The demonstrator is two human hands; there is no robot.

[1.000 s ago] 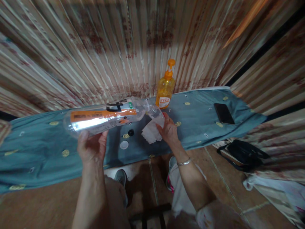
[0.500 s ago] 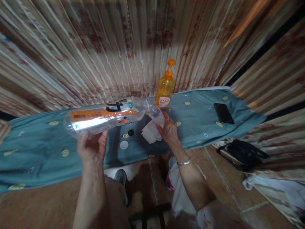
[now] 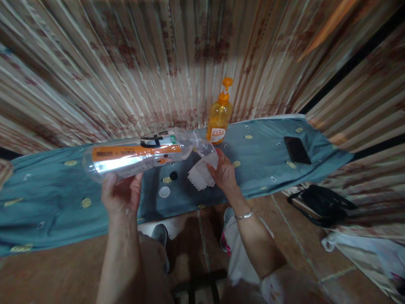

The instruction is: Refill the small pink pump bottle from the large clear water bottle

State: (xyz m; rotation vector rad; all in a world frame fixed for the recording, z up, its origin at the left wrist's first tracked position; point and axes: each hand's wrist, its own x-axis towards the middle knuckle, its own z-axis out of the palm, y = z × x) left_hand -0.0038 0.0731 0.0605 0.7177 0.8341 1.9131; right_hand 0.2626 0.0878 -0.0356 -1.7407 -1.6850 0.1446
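My left hand grips a large clear plastic bottle with an orange label, held on its side above the blue cloth-covered board, its open neck pointing right. My right hand holds a white tissue right at the bottle's mouth. Under the bottle lie a white cap and a small black cap on the cloth.
An orange pump bottle stands at the board's far edge against the striped curtain. A black phone lies on the board's right end. A black bag sits on the floor to the right. My knees and shoes are below.
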